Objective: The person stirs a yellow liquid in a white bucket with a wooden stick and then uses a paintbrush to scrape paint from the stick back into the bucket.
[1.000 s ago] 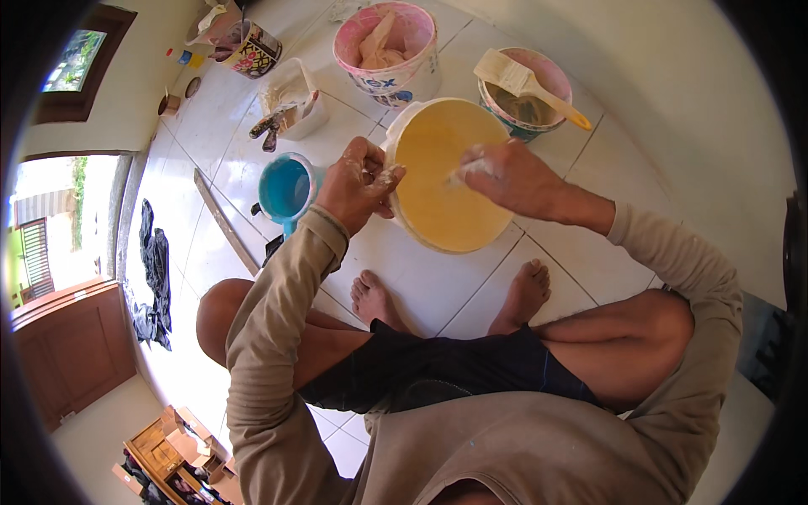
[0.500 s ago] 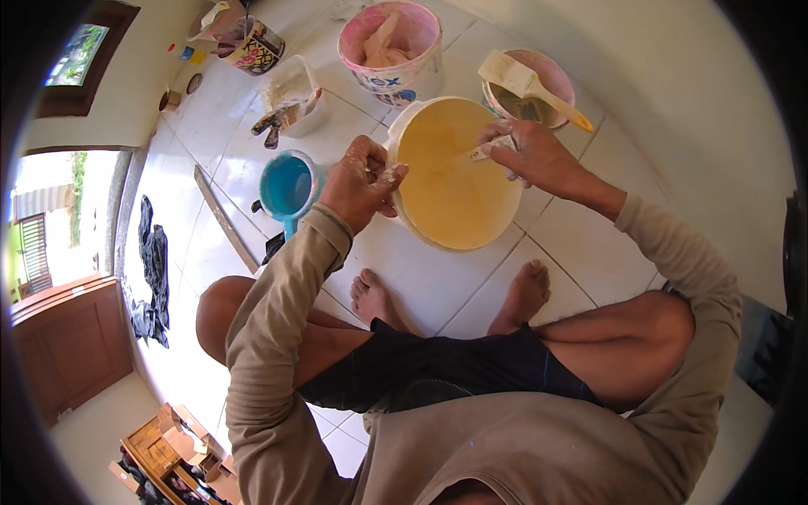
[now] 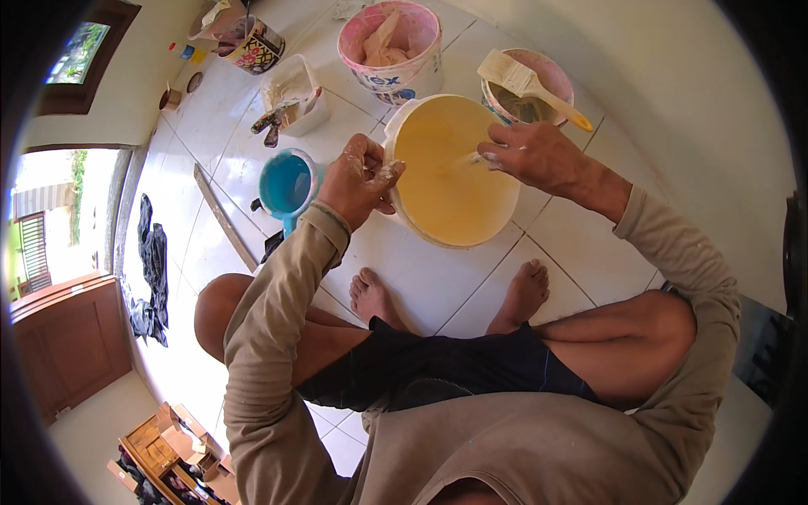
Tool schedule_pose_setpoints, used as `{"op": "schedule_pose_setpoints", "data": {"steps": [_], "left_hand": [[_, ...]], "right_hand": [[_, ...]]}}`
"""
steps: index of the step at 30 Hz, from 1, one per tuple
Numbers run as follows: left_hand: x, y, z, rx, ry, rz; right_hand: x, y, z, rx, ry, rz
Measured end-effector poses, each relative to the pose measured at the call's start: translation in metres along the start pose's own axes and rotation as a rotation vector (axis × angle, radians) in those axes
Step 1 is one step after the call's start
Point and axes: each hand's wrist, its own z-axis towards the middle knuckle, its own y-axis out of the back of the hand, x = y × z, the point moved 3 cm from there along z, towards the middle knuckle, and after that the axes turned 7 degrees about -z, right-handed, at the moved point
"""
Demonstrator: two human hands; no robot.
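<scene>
A white bucket (image 3: 450, 198) with creamy yellow liquid sits tilted toward me on the tiles, above my bare feet. My left hand (image 3: 364, 175) grips its left rim, fingers curled and smeared with pale residue. My right hand (image 3: 526, 156) is closed round a pale stirrer (image 3: 471, 159) over the right half of the bucket; the stirrer's lower end is hidden in the liquid. Just left of my left hand stands a blue dipper (image 3: 290, 181). Behind the bucket a wide brush (image 3: 515, 77) lies across a small pail (image 3: 555, 76).
A pink-stained bucket (image 3: 396, 80) holds crumpled material. A plastic tub (image 3: 299, 93) with tools, a patterned bucket (image 3: 252, 50) and a long board (image 3: 223, 219) are on the floor (image 3: 454, 286). Dark plastic (image 3: 153, 269) lies by the doorway. Cardboard boxes (image 3: 185, 429) sit lower left.
Over the last second my right hand has moved right and slightly up, with the stirrer still in it. My left hand stays on the rim, and the bucket has shifted only slightly.
</scene>
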Motion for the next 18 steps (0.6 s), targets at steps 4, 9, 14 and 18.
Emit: {"op": "schedule_pose_setpoints", "data": {"steps": [4,9,14,18], "left_hand": [[0.002,-0.001,0.0,-0.046,-0.045,-0.037],[0.003,0.0,0.002,0.009,0.004,-0.011],[0.001,-0.002,0.001,0.003,-0.012,-0.006],[0.001,-0.002,0.001,0.002,-0.018,-0.006]], "right_hand": [[0.004,0.003,0.001,0.0,0.054,-0.008],[0.001,-0.005,-0.005,0.001,-0.074,0.06],[0.019,-0.006,-0.006,0.122,-0.163,0.328],[0.003,-0.002,-0.001,0.16,-0.367,0.281]]}}
